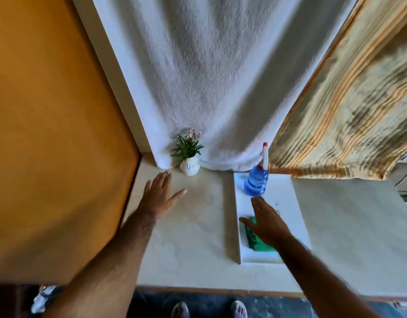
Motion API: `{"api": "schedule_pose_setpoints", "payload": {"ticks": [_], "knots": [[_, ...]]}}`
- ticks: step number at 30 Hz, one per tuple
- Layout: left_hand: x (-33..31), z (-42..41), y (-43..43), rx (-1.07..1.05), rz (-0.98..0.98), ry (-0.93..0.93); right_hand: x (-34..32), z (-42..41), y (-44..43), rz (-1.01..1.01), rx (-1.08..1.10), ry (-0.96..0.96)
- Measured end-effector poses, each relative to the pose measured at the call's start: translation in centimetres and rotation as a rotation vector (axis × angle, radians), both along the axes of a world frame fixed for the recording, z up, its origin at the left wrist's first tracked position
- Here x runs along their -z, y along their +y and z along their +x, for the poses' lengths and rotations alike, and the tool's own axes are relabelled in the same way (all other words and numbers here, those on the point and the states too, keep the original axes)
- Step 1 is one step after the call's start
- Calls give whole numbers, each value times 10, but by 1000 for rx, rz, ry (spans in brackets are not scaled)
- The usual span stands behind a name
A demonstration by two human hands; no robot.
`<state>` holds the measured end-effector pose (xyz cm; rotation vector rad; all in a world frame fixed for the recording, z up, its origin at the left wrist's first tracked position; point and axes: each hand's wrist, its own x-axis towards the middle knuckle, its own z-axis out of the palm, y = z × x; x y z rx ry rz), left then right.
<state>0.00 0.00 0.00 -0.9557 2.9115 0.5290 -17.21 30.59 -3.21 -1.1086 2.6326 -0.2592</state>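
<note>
A blue spray bottle [256, 181] with a white and red nozzle stands at the far end of a white tray [287, 200]. A green cloth [258, 243] lies in the tray, partly hidden by my right hand [265, 222], which is stretched out flat above it with straight fingers, fingertips just short of the bottle. My left hand [160, 196] is spread open over the pale counter [193, 237], close to a small white vase [190, 166] holding a green plant with pink flowers. Neither hand holds anything.
A white curtain [209, 76] hangs behind the counter, a striped orange and beige curtain [349, 106] to its right, and an orange wall [48, 134] on the left. The counter's front edge lies near my feet [209, 309].
</note>
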Motion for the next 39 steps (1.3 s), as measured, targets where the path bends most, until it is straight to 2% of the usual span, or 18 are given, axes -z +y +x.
{"api": "schedule_pose_setpoints", "payload": {"ticks": [4,9,12,14,18,23,26,30,34,39], "knots": [[45,20,2,-5,50,-125,31,12,13,103,115,-103],[101,29,2,-74,153,-175,75,32,27,214,73,-64],[116,33,9,-41,126,-227,86,36,29,214,84,-8],[122,39,12,5,60,-184,90,36,29,189,101,-16],[143,48,19,-6,-47,-118,83,29,24,-16,209,-147],[170,49,13,-15,-130,-31,44,-37,-17,-457,468,-188],[179,50,11,6,-155,14,20,-87,-46,-702,524,-180],[185,52,11,-14,-210,39,5,-127,-74,-823,488,-254],[186,52,11,-13,-215,29,15,-125,-83,-921,584,-364],[184,53,12,-17,-213,37,12,-124,-83,-994,516,-410]]}}
